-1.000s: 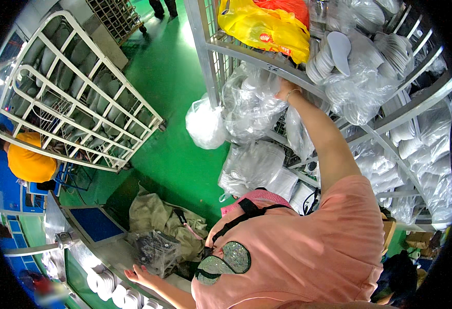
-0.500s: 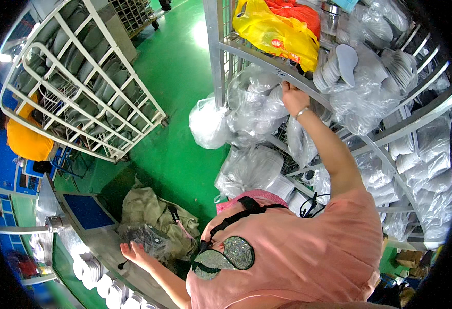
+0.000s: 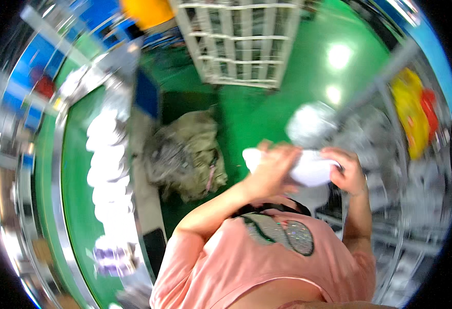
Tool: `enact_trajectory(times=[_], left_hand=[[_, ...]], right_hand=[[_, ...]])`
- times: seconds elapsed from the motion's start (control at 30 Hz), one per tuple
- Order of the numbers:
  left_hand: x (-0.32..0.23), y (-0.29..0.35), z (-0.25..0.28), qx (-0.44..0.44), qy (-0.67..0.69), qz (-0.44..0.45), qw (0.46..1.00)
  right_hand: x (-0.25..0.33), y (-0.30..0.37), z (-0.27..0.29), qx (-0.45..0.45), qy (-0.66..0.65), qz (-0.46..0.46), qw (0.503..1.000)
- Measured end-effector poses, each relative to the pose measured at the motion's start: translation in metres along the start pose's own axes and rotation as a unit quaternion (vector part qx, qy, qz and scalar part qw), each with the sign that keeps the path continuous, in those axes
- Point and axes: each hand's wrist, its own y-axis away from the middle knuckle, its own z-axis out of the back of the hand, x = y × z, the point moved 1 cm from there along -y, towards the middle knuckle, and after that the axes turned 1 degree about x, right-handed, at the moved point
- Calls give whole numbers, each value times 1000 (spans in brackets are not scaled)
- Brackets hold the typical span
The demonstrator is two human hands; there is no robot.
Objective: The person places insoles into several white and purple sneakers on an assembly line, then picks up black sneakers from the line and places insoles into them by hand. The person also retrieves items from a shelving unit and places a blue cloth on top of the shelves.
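Observation:
In front of my chest I hold a white insole (image 3: pixel 312 169), blurred by motion; I cannot tell whether it is a single one or a thin stack. My left hand (image 3: pixel 274 169) lies across its left part, and a rounded white end sticks out beyond the fingers. The right hand (image 3: pixel 348 171) pinches its right end between thumb and fingers. More white insoles (image 3: pixel 108 167) lie in a long row on the green-topped table to my left.
A metal rack (image 3: pixel 391 121) with bagged goods and a yellow plastic bag (image 3: pixel 410 113) stands at right. Ahead is a white wire cart (image 3: pixel 239 51). An olive sack (image 3: pixel 200 149) rests beside the table. A clear plastic bundle (image 3: pixel 311 123) bulges from the rack.
My view has turned left, toward the table. My right hand has left the rack and come to my chest, where both hands now hold a white insole.

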Motion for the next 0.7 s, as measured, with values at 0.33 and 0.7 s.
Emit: enact_trajectory(times=[0.33, 0.7], left_hand=[[44, 67, 38, -387, 495, 259, 733], [49, 146, 74, -632, 516, 256, 518]], right_hand=[[21, -52, -158, -2, -324, -107, 940], [89, -87, -262, 212, -268, 49, 939]])
